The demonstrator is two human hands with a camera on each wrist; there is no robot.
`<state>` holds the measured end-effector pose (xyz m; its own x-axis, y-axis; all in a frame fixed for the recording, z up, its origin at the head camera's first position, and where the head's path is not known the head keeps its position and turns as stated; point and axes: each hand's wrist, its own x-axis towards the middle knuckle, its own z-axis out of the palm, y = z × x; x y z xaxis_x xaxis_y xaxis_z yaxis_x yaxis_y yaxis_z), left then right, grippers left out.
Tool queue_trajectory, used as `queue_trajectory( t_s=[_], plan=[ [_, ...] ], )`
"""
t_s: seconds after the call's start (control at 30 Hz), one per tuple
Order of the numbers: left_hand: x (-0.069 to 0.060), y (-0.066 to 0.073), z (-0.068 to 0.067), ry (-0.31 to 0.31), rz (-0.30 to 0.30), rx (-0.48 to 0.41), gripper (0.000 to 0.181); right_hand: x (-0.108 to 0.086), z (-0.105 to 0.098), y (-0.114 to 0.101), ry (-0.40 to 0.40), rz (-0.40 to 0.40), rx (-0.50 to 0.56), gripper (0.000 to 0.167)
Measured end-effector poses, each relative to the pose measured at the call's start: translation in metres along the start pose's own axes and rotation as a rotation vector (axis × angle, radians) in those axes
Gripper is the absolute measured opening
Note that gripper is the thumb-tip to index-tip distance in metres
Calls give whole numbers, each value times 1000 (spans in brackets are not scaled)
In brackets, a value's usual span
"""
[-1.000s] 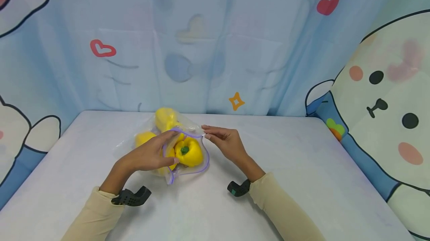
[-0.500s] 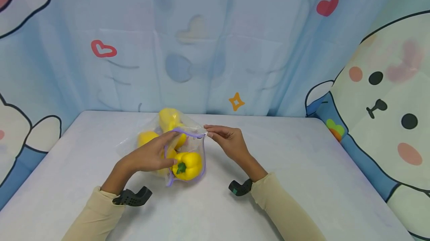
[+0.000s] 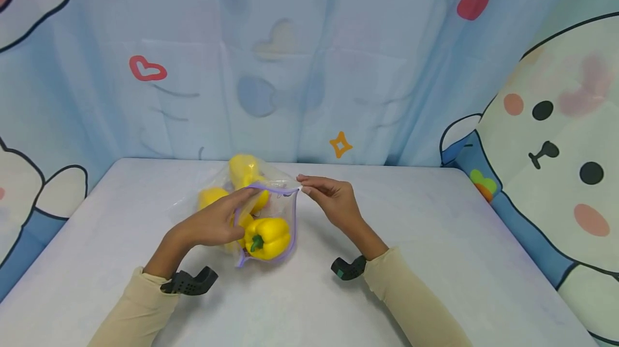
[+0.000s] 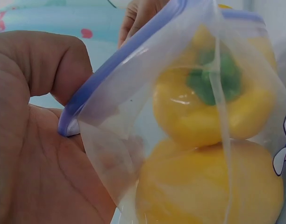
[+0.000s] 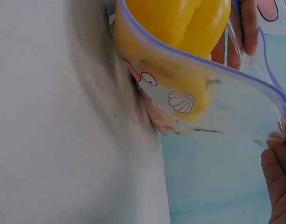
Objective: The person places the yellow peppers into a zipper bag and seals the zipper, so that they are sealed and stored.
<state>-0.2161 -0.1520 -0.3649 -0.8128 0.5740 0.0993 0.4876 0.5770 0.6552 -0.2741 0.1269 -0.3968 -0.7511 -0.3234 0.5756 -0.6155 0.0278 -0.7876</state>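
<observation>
A clear zip bag with a purple rim (image 3: pixel 294 212) lies on its side, mouth toward me. Near its mouth rests a yellow bell pepper (image 3: pixel 271 237) with a green stem. More yellow peppers (image 3: pixel 243 171) sit deeper in the bag. My left hand (image 3: pixel 213 223) grips the left side of the rim; in the left wrist view the purple edge (image 4: pixel 115 60) runs between thumb and fingers. My right hand (image 3: pixel 333 202) pinches the bag's upper right corner by its white end piece. The right wrist view shows printed drawings (image 5: pixel 182 101) on the bag's film.
A white table (image 3: pixel 435 261) lies under the bag. Behind it hangs a blue curtain (image 3: pixel 367 84) with cartoon prints. Each wrist carries a black camera mount (image 3: pixel 189 282).
The front pepper has rolled lower and slightly left, toward the bag's mouth, stem tipping down. My right hand has drawn the corner slightly right and up. My left hand has barely moved.
</observation>
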Motion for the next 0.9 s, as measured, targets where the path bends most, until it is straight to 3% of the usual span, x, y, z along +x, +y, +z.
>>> queue_trajectory(
  t_s=[0.13,0.3,0.5,0.7,0.9],
  plan=[
    [0,1,-1,-12,3,-9,80,2,1,-14,5,-15,-23,16],
    [-1,1,-3,-8,66,-43,80,4,2,-32,8,-64,-5,15],
    [0,-1,-4,-6,104,-44,77,4,0,-37,-2,-40,-3,16],
    [-2,-1,0,-15,61,-44,83,2,-1,-38,0,-33,-66,16],
    [-7,1,5,-22,-5,-43,91,3,0,-38,-5,-7,-57,16]
  ],
)
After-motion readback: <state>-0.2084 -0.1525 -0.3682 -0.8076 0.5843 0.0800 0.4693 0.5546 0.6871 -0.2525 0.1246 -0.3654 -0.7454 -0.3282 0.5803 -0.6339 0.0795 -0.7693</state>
